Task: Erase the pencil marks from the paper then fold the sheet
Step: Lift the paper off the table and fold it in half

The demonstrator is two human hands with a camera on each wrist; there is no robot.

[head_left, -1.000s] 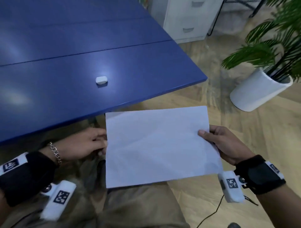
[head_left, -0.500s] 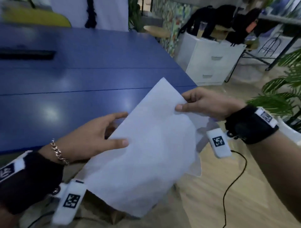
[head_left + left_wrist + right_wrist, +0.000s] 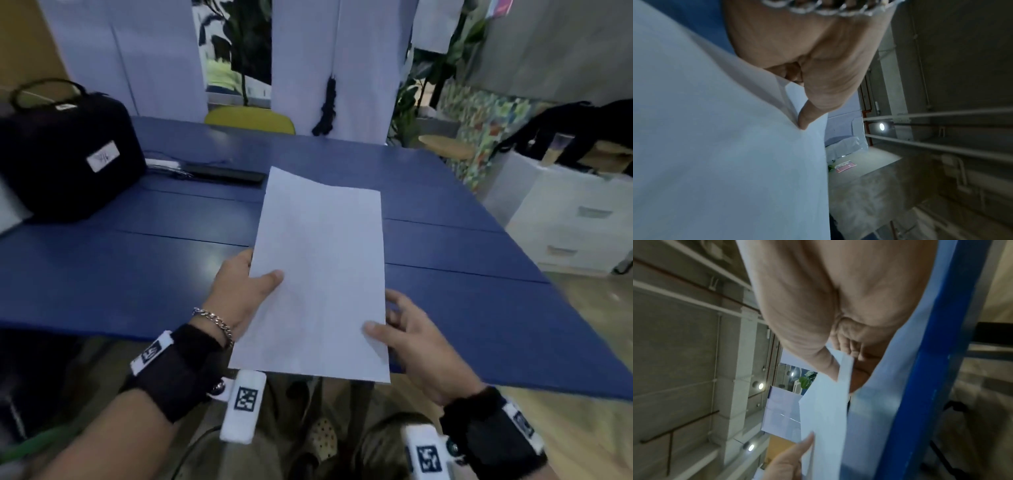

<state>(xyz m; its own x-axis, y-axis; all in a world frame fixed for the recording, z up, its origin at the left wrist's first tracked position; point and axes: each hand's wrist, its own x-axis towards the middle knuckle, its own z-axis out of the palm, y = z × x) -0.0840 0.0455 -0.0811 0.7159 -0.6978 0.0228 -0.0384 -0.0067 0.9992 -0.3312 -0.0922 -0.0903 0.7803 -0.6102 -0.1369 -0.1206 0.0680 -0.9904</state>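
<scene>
A white sheet of paper (image 3: 322, 267) is held lengthwise just above the blue table (image 3: 120, 274), its near end past the table's front edge. No pencil marks can be made out on it. My left hand (image 3: 246, 291) pinches the sheet's left edge, thumb on top and fingers underneath. At the near right corner my right hand (image 3: 411, 339) pinches it the same way. The left wrist view shows the thumb pressed on the paper (image 3: 715, 146). In the right wrist view the paper (image 3: 824, 418) runs between thumb and fingers. No eraser is in view.
A black carry case (image 3: 65, 154) stands at the table's back left, with a dark flat device (image 3: 222, 176) beside it. A yellow chair (image 3: 250, 120) is behind the table, and a white drawer cabinet (image 3: 575, 222) stands at the right.
The sheet has been turned from crosswise over my lap to lengthwise over the table. My right hand shifted from the far edge to the near right corner. The view rose to the table.
</scene>
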